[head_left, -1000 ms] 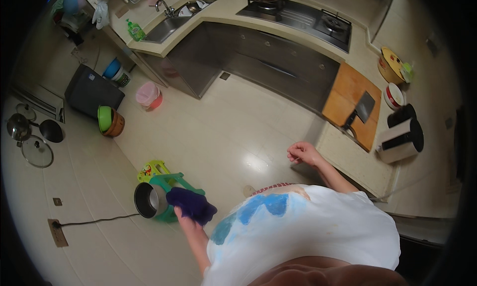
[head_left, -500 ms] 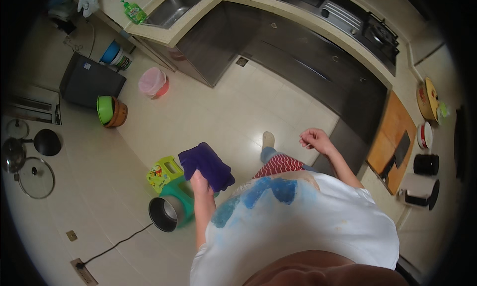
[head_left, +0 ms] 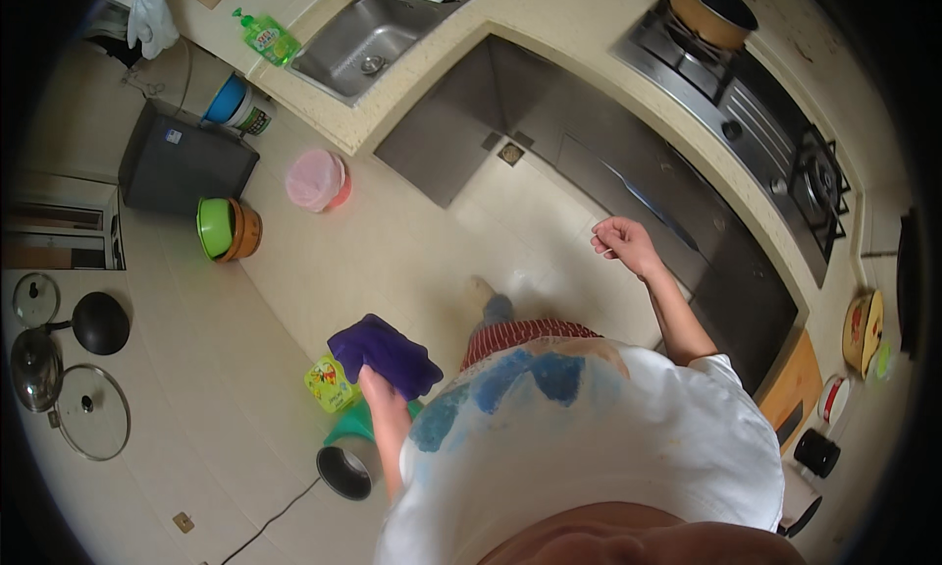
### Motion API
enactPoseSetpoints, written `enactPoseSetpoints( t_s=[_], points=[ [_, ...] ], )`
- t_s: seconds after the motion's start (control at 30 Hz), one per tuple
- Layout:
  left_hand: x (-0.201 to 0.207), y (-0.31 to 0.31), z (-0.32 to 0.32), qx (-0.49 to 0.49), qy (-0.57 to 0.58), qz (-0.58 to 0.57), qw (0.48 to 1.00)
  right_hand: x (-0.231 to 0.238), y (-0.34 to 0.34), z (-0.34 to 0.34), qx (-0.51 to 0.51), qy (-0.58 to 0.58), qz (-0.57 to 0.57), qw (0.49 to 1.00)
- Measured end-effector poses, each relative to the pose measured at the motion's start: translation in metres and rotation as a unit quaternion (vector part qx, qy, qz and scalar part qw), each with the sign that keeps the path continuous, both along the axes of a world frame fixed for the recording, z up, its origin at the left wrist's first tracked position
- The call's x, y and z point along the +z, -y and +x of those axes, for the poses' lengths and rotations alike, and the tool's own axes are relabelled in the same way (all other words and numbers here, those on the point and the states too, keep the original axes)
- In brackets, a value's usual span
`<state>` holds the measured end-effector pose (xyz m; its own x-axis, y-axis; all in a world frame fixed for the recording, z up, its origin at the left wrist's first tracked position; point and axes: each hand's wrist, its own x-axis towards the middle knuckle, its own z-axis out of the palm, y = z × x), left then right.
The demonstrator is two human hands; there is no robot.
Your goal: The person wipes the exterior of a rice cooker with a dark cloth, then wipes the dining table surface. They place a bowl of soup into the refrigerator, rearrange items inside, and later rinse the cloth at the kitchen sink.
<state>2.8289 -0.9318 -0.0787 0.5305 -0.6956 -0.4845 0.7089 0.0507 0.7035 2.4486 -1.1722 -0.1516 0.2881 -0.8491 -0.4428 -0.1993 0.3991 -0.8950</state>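
Observation:
A folded purple cloth (head_left: pixel 388 355) rests in my left hand (head_left: pixel 381 388), the thumb pressed on its near edge and the other fingers hidden beneath it. My right hand (head_left: pixel 624 244) is raised over the floor near the dark cabinet fronts, its fingers curled together. A tiny pale bit shows at those fingertips, too small to name. Below the cloth, a yellow-green and teal plastic stool or seat (head_left: pixel 334 386) is partly covered by my left arm and the cloth.
Ahead runs a counter with a steel sink (head_left: pixel 368 45), a green soap bottle (head_left: pixel 265 37) and a gas hob (head_left: pixel 741 113) bearing a pot (head_left: pixel 713 13). A pink-lined bucket (head_left: pixel 316 180) and a dark grey box (head_left: pixel 186 161) stand left. A corded metal pot (head_left: pixel 343 473) is near my left arm.
My view has shifted forward, so the sink, hob and bucket appear nearer. The stool has slipped further behind my left arm. The cloth stays in my left hand, and my right hand remains curled.

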Motion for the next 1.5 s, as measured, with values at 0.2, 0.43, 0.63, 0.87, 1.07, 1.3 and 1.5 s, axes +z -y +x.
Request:
enactPoseSetpoints(
  t_s=[0.2, 0.43, 0.63, 0.87, 1.07, 1.3, 1.5],
  points=[
    [-0.017, 0.114, 0.081, -0.017, 0.021, -0.036, 0.999, 0.001, 0.078, 0.044, -0.019, -0.001, -0.01, 1.0],
    [0.006, 0.276, 0.151, -0.133, 0.033, -0.17, 0.976, 0.018, 0.173, 0.094, -0.043, -0.02, 0.001, 0.999],
    [0.026, 0.383, 0.171, -0.199, 0.005, -0.333, 0.922, 0.042, 0.278, 0.133, -0.028, -0.012, 0.006, 1.0],
    [0.034, 0.454, 0.165, -0.036, -0.047, -0.24, 0.969, 0.064, 0.494, 0.242, 0.043, 0.108, -0.094, 0.989],
    [0.042, 0.52, 0.158, 0.026, -0.012, -0.163, 0.986, 0.085, 0.656, 0.427, 0.175, 0.08, -0.431, 0.881],
    [0.03, 0.564, 0.153, 0.023, -0.001, -0.1, 0.995, 0.076, 0.716, 0.559, 0.228, -0.183, -0.518, 0.804],
    [0.004, 0.603, 0.179, -0.015, -0.076, -0.12, 0.99, 0.033, 0.699, 0.53, 0.185, -0.076, -0.552, 0.81]
  ],
)
